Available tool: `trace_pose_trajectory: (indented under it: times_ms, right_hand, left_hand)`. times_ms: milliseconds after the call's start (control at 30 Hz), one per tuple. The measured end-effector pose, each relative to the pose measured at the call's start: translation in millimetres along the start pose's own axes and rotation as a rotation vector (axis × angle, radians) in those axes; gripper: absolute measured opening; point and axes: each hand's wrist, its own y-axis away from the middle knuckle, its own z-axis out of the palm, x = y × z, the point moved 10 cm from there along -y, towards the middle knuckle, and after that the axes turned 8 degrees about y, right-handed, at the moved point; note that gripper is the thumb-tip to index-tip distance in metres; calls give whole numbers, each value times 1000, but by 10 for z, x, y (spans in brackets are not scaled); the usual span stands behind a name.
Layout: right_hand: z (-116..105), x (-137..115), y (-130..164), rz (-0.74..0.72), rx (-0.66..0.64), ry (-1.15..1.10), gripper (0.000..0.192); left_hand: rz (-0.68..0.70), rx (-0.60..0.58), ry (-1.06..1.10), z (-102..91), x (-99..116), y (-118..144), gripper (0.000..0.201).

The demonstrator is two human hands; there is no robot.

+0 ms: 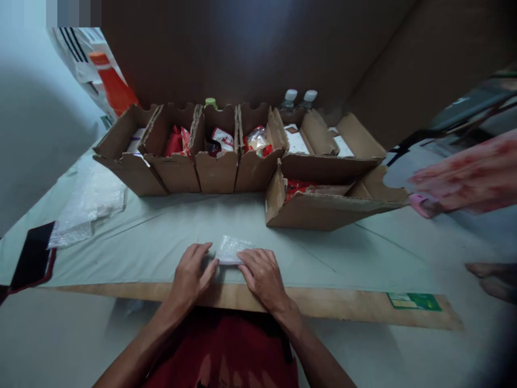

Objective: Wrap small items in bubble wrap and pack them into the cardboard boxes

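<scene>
On table edge: left hand [193,274] and right hand [262,276] pinch one clear plastic bag [231,249]; four cardboard bins [189,151] behind.

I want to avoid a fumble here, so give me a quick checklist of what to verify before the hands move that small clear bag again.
1. Both hands on the bag: left hand and right hand touch the small clear bag: ok.
2. Bag flat on the table: ok.
3. Bag contents: cannot tell.
4. Cardboard boxes apart from the bag: ok.
5. Co-worker's sleeve at the right, away from the bag: ok.
6. Phone at the table's left edge, partly over it: not ok.
</scene>
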Motion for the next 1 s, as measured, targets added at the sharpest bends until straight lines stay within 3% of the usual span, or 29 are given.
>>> trace_pose_trajectory:
  times_ms: [67, 133, 233, 300, 400, 467, 500, 567, 667, 767, 833, 933, 1000]
  right_hand:
    - [-46, 126, -7, 146, 61, -117, 21]
    - [-27, 180, 44, 284, 56, -304, 18]
    - [58, 42, 144, 338, -33, -600, 11]
    - [-28, -19, 198, 315, -25, -589, 13]
    - [-266, 67, 252, 322, 4, -485, 46]
    - [-372, 73, 236, 265, -69, -460, 74]
    - [-411, 37, 217, 205, -117, -434, 79]
    - [-496, -57, 175, 64, -166, -333, 64]
    - [-729, -94, 129, -75, -88, -207, 37]
    - [-1148, 120, 114, -59, 7, -235, 23]
    - [-1561, 360, 110, -4, 87, -268, 14]
    - [-2392, 810, 138, 143, 419, -212, 19]
    - [-2898, 1080, 201, 247, 686, -144, 24]
  left_hand:
    - [-206, -5, 272, -9, -129, 135, 37]
    - [-389, -98, 536, 168, -174, 283, 47]
    - [-464, -249, 791, 477, -29, 380, 52]
    - [-450, -250, 819, 551, 35, 354, 47]
    - [-310, -185, 621, 482, 145, 234, 36]
    - [-111, -213, 440, 476, 362, 165, 25]
    - [-5, -240, 378, 504, 491, 152, 21]
    - [146, -314, 318, 612, 697, 161, 20]
    - [259, -389, 287, 731, 870, 139, 22]
    - [387, -341, 195, 637, 1059, -59, 40]
    - [492, -256, 112, 512, 1263, -297, 58]
    - [636, -166, 47, 473, 1622, -693, 66]
    - [698, -159, 36, 599, 1801, -899, 61]
